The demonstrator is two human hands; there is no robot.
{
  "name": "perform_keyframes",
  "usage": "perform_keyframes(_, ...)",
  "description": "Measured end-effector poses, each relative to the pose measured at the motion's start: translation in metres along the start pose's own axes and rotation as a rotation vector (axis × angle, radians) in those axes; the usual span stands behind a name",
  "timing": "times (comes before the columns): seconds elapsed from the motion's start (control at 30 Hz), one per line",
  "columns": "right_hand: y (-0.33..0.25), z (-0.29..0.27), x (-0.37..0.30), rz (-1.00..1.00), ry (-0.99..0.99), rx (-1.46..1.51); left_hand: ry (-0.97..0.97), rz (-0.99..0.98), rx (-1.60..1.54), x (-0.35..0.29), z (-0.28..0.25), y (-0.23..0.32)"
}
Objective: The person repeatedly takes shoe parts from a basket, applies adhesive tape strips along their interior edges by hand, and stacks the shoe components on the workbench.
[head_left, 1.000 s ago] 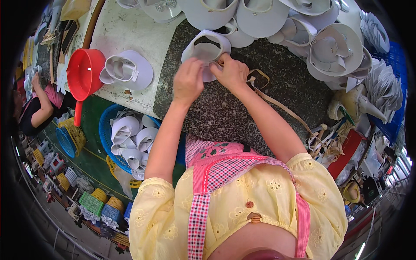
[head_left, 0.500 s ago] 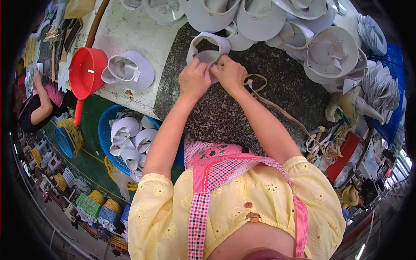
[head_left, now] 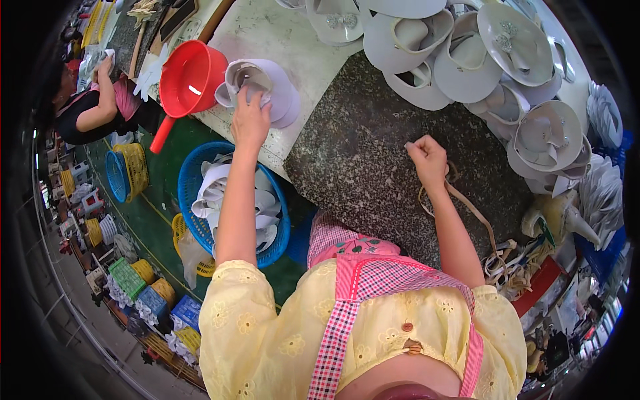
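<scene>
My left hand [head_left: 251, 121] reaches to the left side of the table, its fingers gripping the band of a white sun visor [head_left: 285, 100] next to the red dipper [head_left: 193, 80]. Part of a second visor shows beneath it, as a band on its left. My right hand [head_left: 429, 162] is over the dark speckled mat [head_left: 360, 147], fingers curled in and thumb pressed to them. Whether it pinches something small is too fine to see. A beige cord [head_left: 472, 205] loops beside the right wrist and trails to the near right.
Finished-looking visors [head_left: 467, 63] pile along the far and right edge. A blue basket [head_left: 283, 233] of visors stands below the table at left. At right lie a glue-stained bottle [head_left: 560, 213], stacked white pieces [head_left: 602, 193] and a red box [head_left: 543, 283]. Another person [head_left: 100, 110] works at far left.
Both hands were together on a visor over the mat. My left hand has carried it left onto the visor by the dipper; my right hand has drawn apart to the right.
</scene>
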State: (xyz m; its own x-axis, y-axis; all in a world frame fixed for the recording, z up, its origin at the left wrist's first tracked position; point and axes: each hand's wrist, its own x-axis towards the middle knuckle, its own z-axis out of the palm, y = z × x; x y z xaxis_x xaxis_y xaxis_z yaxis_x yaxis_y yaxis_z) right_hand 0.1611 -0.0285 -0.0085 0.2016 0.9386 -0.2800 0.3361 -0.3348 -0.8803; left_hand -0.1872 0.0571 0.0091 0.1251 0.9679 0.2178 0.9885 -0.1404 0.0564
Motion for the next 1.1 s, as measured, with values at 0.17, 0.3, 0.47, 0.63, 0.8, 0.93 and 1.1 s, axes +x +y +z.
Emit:
perform_keyframes(0.17,0.009,-0.014,-0.003,0.035,-0.029,0.022,-0.325,-0.317,0.011,0.030,-0.025,0.025)
perform_keyframes(0.3,0.004,-0.014,-0.008,-0.004,-0.043,0.042,-0.452,-0.276,0.122,0.016,0.010,-0.019)
perform_keyframes(0.47,0.005,-0.010,-0.016,0.004,-0.066,0.039,-0.554,-0.491,-0.179,0.016,0.018,-0.019)
perform_keyframes(0.63,0.015,-0.008,-0.018,-0.001,-0.094,0.069,-0.268,-0.654,-0.163,-0.045,-0.043,0.003)
perform_keyframes(0.8,0.019,-0.008,-0.022,-0.008,-0.169,0.083,0.045,-0.939,0.049,-0.182,-0.086,-0.085)
perform_keyframes(0.93,0.012,0.014,-0.028,-0.045,-0.277,0.031,0.321,-1.285,0.161,-0.274,-0.123,-0.172)
perform_keyframes(1.1,-0.008,0.048,-0.037,-0.048,-0.374,0.050,0.369,-1.360,0.211,-0.329,-0.135,-0.239)
